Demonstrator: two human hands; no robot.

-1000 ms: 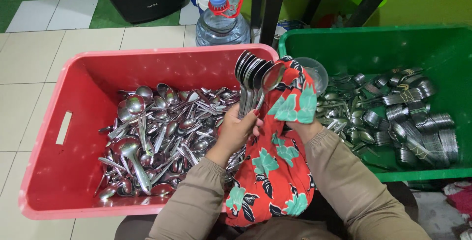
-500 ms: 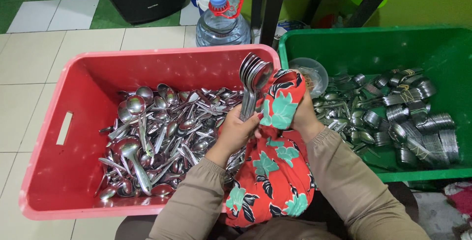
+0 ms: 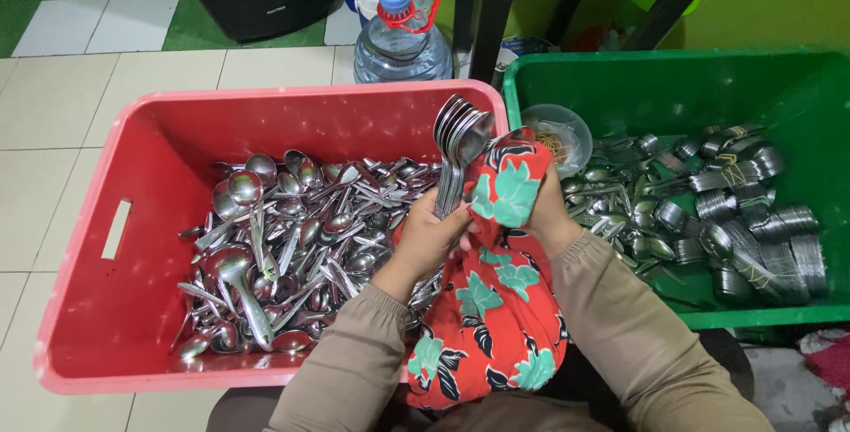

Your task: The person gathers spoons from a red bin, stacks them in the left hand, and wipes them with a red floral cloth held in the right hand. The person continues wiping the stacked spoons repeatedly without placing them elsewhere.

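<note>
While the left hand [image 3: 434, 237] clamps the spoon stack [image 3: 456, 144] mid-frame over the red crate [image 3: 80, 264], fingers closed round the handles, the right hand [image 3: 544, 215] grips the floral cloth [image 3: 496, 308] against it. Best: keep bowls nested, wipe along the handles.

loose spoons [image 3: 292, 246] in left tub [image 3: 84, 308], bundles [image 3: 753, 219] in right tub [image 3: 797, 87]

Long khaki-tan sleeves [image 3: 620, 326], ribbed cuffs
</note>
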